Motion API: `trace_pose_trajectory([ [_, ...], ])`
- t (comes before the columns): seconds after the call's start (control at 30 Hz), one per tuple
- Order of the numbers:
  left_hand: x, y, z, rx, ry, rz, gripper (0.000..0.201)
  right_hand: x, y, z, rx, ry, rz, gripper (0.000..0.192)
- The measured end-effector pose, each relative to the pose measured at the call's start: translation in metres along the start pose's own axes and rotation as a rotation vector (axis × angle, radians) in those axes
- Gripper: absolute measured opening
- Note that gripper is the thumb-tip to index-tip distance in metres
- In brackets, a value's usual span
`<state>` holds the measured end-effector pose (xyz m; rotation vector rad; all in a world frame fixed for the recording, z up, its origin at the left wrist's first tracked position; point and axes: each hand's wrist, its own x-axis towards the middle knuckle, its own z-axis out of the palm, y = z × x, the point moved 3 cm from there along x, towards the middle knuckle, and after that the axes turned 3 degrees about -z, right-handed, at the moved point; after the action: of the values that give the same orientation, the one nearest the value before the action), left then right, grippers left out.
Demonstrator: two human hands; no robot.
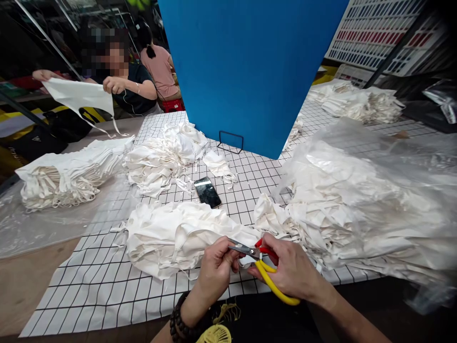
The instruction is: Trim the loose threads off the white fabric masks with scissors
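Observation:
My right hand (291, 267) is wrapped around a pair of scissors (254, 253) with one red and one yellow handle. Their blades point left, towards my left hand (215, 267), and lie partly hidden at its fingertips. Those left fingers are pinched on the edge of a white cloth piece (246, 260), most of which is covered by my hands. Just beyond them lies a heap of white cloth pieces (157, 238) with thin straps. A dark bead bracelet (178, 317) circles my left wrist.
On the grid-patterned tablecloth (96, 300) rest a phone (207, 192), more white cloth piles (153, 162) and a plastic-covered heap (339, 190) at right. A large blue board (250, 71) stands across the table. At far left, a co-worker (137, 88) holds up a white strapped cloth piece.

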<state>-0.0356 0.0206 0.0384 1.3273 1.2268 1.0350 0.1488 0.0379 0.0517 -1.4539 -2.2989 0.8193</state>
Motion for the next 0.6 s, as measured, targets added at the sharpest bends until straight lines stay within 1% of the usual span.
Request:
trace_pose_trajectory([
  [0.13, 0.000, -0.001, -0.002, 0.011, -0.014, -0.024, 0.022, 0.002, 0.001, 0.001, 0.018, 0.009, -0.020, 0.041],
  [0.27, 0.000, -0.008, -0.001, -0.039, -0.028, -0.070, 0.023, 0.004, 0.004, 0.008, 0.072, 0.032, -0.024, 0.042],
  [0.33, 0.001, -0.010, -0.002, -0.074, -0.026, -0.093, 0.024, 0.003, 0.007, 0.011, 0.137, 0.048, -0.018, 0.043],
  [0.4, 0.002, -0.009, -0.008, -0.057, 0.021, -0.078, 0.025, 0.002, 0.013, 0.012, 0.247, 0.060, 0.012, 0.041],
  [0.47, 0.005, -0.006, -0.021, 0.092, 0.144, -0.020, 0.026, -0.001, 0.024, 0.010, 0.386, 0.082, 0.073, 0.038],
  [0.53, 0.008, -0.006, -0.035, 0.394, 0.299, 0.042, 0.023, -0.005, 0.043, 0.002, 0.505, 0.157, 0.152, 0.035],
  [0.57, 0.010, -0.008, -0.040, 0.572, 0.361, 0.054, 0.020, -0.008, 0.055, -0.003, 0.546, 0.220, 0.190, 0.034],
  [0.6, 0.013, -0.012, -0.044, 0.742, 0.393, 0.047, 0.022, -0.011, 0.067, -0.009, 0.572, 0.293, 0.223, 0.034],
])
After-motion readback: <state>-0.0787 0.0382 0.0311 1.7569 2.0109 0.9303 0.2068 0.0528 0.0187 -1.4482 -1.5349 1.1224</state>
